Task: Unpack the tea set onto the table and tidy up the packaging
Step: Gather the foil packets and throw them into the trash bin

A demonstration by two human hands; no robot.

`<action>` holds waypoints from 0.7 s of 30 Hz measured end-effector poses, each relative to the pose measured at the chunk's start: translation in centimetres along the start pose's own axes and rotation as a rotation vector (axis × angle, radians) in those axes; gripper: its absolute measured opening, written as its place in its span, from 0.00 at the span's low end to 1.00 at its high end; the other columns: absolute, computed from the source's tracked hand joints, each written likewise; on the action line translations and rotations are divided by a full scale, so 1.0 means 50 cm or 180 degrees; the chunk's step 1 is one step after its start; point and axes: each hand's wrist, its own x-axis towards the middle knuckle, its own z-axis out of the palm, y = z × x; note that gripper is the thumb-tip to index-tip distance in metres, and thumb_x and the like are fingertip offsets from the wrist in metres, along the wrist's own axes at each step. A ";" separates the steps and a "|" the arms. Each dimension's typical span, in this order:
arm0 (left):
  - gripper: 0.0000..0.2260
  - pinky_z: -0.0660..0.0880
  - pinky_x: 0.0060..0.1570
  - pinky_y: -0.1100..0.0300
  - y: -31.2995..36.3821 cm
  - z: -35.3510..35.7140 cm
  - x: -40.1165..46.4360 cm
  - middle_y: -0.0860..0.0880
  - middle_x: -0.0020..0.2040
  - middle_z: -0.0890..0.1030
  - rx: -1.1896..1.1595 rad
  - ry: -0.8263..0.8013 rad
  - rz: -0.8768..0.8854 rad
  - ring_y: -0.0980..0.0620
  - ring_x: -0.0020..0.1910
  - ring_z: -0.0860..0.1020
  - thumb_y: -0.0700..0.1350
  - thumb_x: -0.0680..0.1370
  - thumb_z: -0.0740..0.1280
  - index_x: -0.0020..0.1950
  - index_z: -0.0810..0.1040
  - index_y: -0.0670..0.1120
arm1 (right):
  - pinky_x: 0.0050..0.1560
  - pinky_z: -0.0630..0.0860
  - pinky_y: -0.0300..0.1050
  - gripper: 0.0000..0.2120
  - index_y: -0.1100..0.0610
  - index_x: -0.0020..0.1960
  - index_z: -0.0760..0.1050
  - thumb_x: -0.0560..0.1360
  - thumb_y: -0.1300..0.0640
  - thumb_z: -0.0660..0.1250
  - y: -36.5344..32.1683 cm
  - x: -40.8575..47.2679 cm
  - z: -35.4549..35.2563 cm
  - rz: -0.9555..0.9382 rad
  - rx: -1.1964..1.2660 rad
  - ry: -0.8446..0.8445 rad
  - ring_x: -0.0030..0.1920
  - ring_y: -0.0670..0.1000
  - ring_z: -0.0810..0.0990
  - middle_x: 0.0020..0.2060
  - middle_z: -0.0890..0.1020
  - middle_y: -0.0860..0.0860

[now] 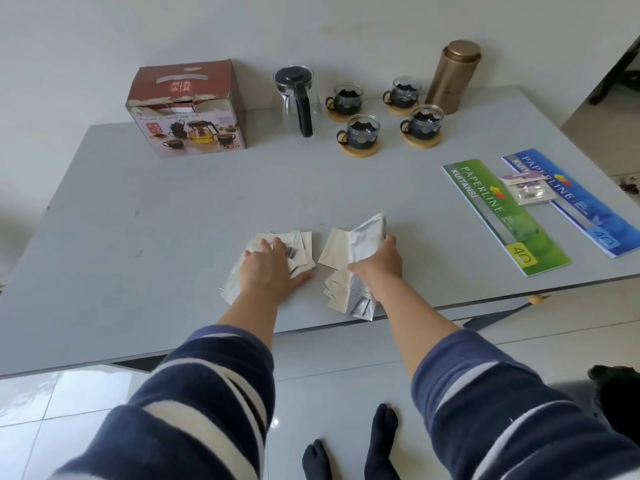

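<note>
On the grey table (pixel 166 209), near its front edge, lie two heaps of white paper wrappers. My left hand (pixel 268 268) lies flat on the left heap (pixel 304 251), fingers straight, pressing it down. My right hand (pixel 377 265) grips a crumpled white wrapper (pixel 367 240) over the right heap (pixel 337 289). At the back stand a glass teapot (pixel 298 98) with a black lid and handle and several glass cups in black holders on wooden coasters, the nearest cup (pixel 360 133) front left. The red tea set box (pixel 188 110) stands at the back left.
A bronze canister (pixel 453 76) stands behind the cups. Two receipt books lie at the right, one green (pixel 502 213) and one blue (pixel 571 199), with a small packet (pixel 526 188) across them. A tiled floor and my dark socks show below the table edge.
</note>
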 end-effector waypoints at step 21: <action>0.10 0.72 0.44 0.53 0.006 -0.133 0.024 0.47 0.44 0.75 -0.3832 0.0233 -0.0969 0.43 0.46 0.75 0.40 0.78 0.60 0.59 0.71 0.47 | 0.43 0.76 0.49 0.24 0.57 0.64 0.65 0.71 0.65 0.69 -0.036 0.003 -0.150 0.0219 0.1917 -0.0128 0.51 0.56 0.78 0.57 0.77 0.56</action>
